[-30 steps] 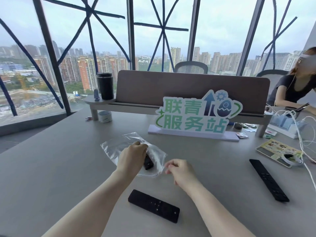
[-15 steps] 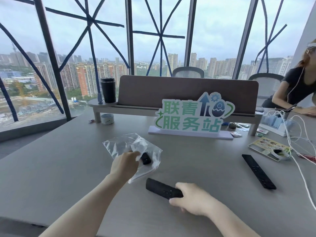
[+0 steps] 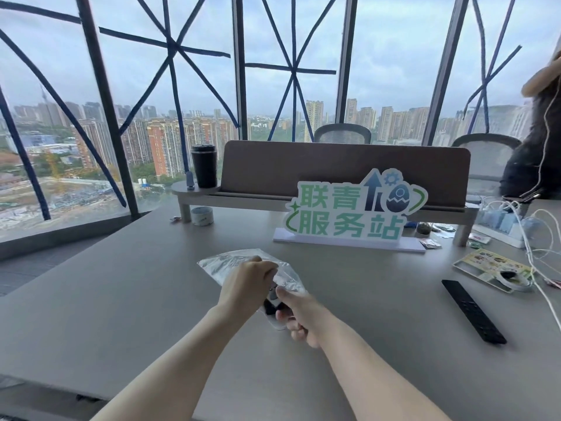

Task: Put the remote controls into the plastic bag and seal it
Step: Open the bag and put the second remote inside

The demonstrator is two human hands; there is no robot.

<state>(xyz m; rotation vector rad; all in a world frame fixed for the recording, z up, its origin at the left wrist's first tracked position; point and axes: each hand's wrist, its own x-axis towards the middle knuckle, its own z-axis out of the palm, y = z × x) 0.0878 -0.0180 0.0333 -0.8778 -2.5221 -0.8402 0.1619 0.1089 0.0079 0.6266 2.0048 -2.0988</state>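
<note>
**Both hands at the bag mouth, short remote going in**

Landmark: the flat cut-out sign point(image 3: 353, 212) with green lettering, standing on a grey matte table point(image 3: 121, 299).

Plastic bag point(image 3: 226, 264): one, clear, thin, crinkled film, lying in front of the sign toward the wearer. Left hand point(image 3: 244, 287) has fingers pinched together on the bag's near edge, lifting the film. Right hand point(image 3: 299, 314) has fingers curled and clamped on a short black remote point(image 3: 271, 302), glossy, slab-shaped, its far end at the bag opening; how deep it sits I cannot tell.

Remotes visible: two. The second, a long remote point(image 3: 473, 311), is black, slim, matte and bar-shaped, lying flat to the right of the sign and nearer the wearer, well apart from the bag.

Left of the sign: one black cylindrical tumbler point(image 3: 204, 166) on a low shelf, one tape roll point(image 3: 202, 216) under it.
</note>
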